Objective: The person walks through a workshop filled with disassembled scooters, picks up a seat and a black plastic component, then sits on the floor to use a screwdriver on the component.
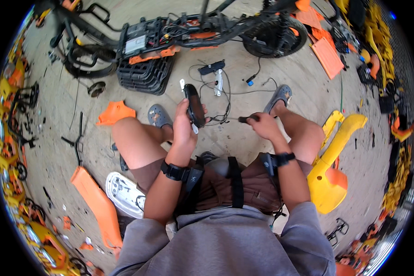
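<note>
My left hand (184, 125) is closed around a dark, oval lamp-like unit (195, 106) with a reddish-brown face and pale tabs at both ends. Its exact kind is unclear. Over on the right, my right hand (266, 127) grips a screwdriver (246, 119) by its dark handle, the thin shaft pointing left toward the unit but apart from it. Between my feet and beyond, black wiring (228, 102) runs over the floor. Beside it lie a silver metal bracket (218, 83) and a flat black part (211, 67).
A stripped scooter frame (193, 34) stands across the far side, with a black crate-like part (142, 76) by it. Orange panels (94, 202) and a white shell (124, 193) lie at left. A yellow body panel (329, 179) sits by my right knee.
</note>
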The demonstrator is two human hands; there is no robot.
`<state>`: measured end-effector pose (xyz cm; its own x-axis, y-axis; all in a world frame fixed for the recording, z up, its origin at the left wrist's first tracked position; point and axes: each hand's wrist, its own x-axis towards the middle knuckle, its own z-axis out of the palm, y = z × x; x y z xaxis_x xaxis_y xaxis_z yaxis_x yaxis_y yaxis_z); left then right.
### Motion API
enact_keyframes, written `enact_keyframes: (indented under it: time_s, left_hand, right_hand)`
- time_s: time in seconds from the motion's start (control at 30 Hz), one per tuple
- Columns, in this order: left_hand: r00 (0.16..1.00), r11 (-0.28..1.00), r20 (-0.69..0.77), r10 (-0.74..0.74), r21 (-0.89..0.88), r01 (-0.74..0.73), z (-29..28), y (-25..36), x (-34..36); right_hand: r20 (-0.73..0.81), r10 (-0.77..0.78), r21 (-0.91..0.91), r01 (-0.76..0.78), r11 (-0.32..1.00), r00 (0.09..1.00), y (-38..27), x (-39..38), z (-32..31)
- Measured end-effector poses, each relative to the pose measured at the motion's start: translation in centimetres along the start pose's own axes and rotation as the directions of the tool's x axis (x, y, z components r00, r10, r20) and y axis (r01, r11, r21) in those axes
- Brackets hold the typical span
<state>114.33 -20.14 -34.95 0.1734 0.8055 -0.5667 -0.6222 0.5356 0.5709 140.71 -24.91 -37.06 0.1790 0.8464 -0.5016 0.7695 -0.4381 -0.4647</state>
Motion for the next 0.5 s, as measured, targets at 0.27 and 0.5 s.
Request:
enact_keyframes:
  time_s: [0.27, 0.5]
  left_hand:
    - [0.999, 0.997, -0.001, 0.045, 0.065, -0.045, 0.2, 0.6, -0.7]
    - [0.971, 0.992, 0.219, -0.098, 0.103, 0.077, 1.0, 0.2, -1.2]
  right_hand:
    - [-0.244, -0.17, 0.55, 0.281, 0.787, 0.955, -3.0, -9.9, -6.1]
    - [-0.318, -0.259, 0.711, 0.41, 0.571, 0.912, -2.9, -10.3, -3.6]
